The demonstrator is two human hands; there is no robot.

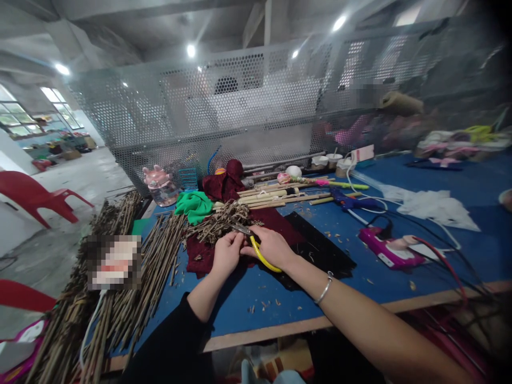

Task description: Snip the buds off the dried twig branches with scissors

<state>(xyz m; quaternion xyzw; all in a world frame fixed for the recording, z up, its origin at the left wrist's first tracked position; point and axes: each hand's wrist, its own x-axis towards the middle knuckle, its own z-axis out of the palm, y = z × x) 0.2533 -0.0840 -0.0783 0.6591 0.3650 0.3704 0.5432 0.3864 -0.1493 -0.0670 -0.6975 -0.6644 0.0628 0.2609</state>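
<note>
My right hand is wrapped round a pair of yellow-handled shears, whose grey blades point left over the dry stuff. Fingertips pinched together, my left hand is close beside the blades; what it holds, if anything, is hidden. Just beyond both hands lies a heap of dried brown twigs, resting on a dark red cloth. To the right of that cloth, a black cloth lies flat on the blue table.
Long bundled stems lie along the left side. Behind the twigs are a green cloth, a pink-lidded jar and several sticks. A blue glue gun, a purple power strip and cords occupy the right. A perforated metal screen stands behind.
</note>
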